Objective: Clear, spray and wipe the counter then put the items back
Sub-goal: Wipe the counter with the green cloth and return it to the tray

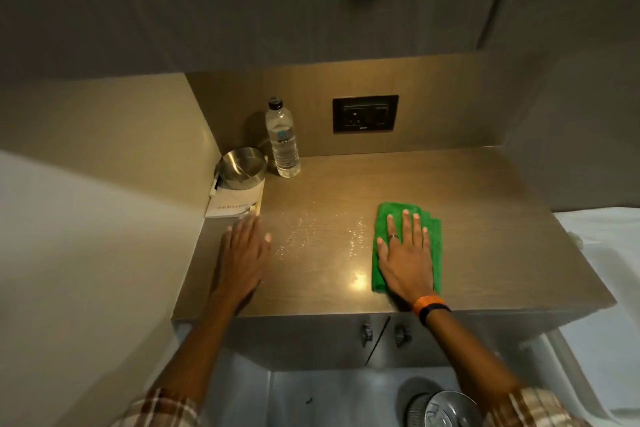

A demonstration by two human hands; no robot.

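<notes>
A wooden counter (485, 218) has wet spray droplets (311, 236) glistening across its middle. My right hand (405, 253) lies flat, fingers spread, pressing a folded green cloth (382, 218) onto the counter right of the droplets. My left hand (242, 260) rests flat and empty on the counter's left front, just below a white booklet (232, 206). A steel bowl (242, 166) sits on the booklet in the back left corner. A clear water bottle (284, 142) stands upright beside the bowl against the back wall.
A black wall socket (365, 113) is set in the back panel. Two cabinet knobs (384, 334) sit below the counter's front edge. White bedding (602, 270) lies to the right. A round metal lid (446, 409) is on the floor.
</notes>
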